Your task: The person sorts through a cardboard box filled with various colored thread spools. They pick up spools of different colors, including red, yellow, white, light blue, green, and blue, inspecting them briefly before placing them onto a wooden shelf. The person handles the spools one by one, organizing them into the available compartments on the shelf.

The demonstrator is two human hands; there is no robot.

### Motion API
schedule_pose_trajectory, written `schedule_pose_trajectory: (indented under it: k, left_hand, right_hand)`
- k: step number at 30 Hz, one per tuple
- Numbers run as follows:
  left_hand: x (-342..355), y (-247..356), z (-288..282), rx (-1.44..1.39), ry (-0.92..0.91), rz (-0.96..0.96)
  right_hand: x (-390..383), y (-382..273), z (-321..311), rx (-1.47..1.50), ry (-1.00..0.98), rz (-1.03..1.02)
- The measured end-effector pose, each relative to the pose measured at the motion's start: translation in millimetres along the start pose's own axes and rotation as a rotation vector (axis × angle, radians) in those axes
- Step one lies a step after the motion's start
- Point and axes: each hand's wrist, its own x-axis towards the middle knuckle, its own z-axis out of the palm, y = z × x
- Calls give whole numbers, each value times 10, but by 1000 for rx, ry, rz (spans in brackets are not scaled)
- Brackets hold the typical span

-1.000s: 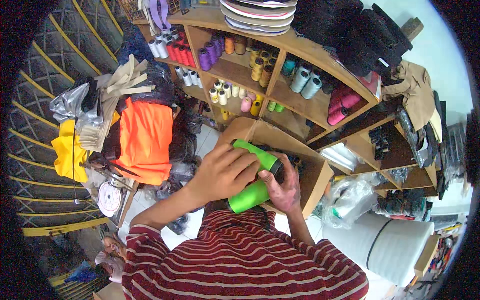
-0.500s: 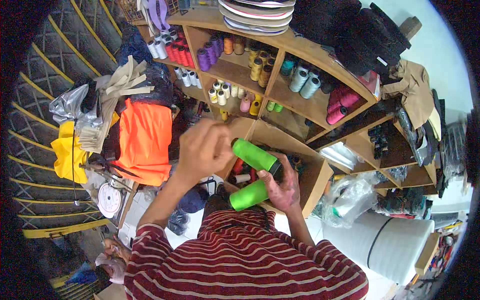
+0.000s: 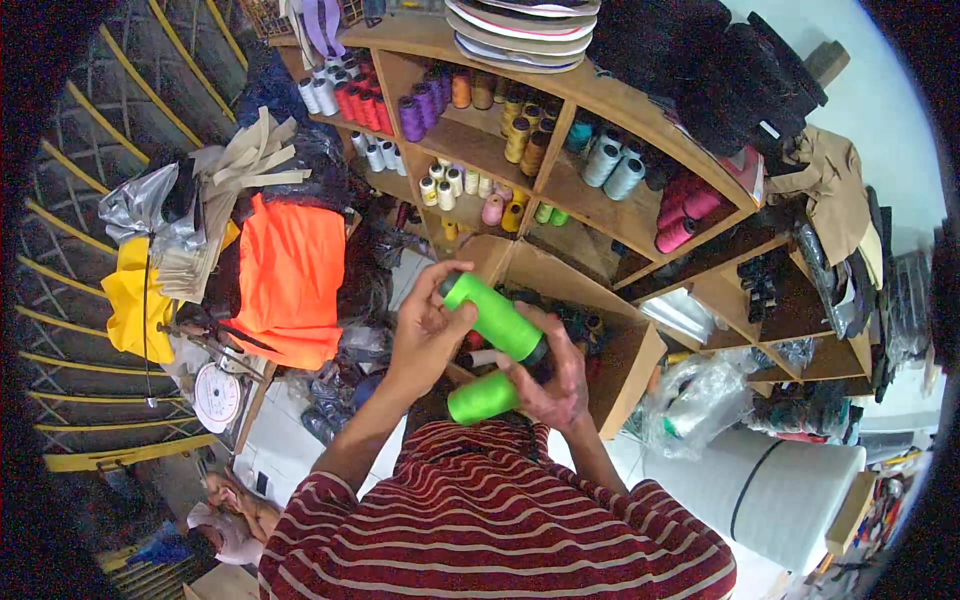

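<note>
My left hand [image 3: 426,331] grips the upper end of a bright green thread cone [image 3: 497,317], its thumb lying across the side. My right hand [image 3: 555,385] has its fingers round the dark lower end of that cone and also holds a second green cone [image 3: 479,398], which lies slanted beneath the first. Both cones are over an open cardboard box [image 3: 632,375] with more spools inside, partly hidden by my hands.
A wooden shelf unit [image 3: 560,70] with coloured thread cones stands ahead. Orange cloth [image 3: 285,285] and beige strips lie to the left. A white foam roll [image 3: 760,490] and plastic bags [image 3: 690,405] are on the right. Another person [image 3: 225,515] is at lower left.
My left hand lifted off the green cones and has come back to grip the upper one, which has shifted slightly left. The other person's hands have moved a little.
</note>
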Motion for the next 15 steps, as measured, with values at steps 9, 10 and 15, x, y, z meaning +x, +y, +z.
schedule_pose_trajectory:
  k: [9, 10, 15]
  left_hand:
    - [33, 120, 73, -300, -195, 45]
    - [28, 141, 108, -290, -171, 30]
    - [-134, -237, -113, 31, -233, -38]
  right_hand:
    - [15, -22, -69, 95, -110, 180]
    - [-6, 41, -69, 104, -106, 235]
    - [-34, 182, 4, 248, 143, 269]
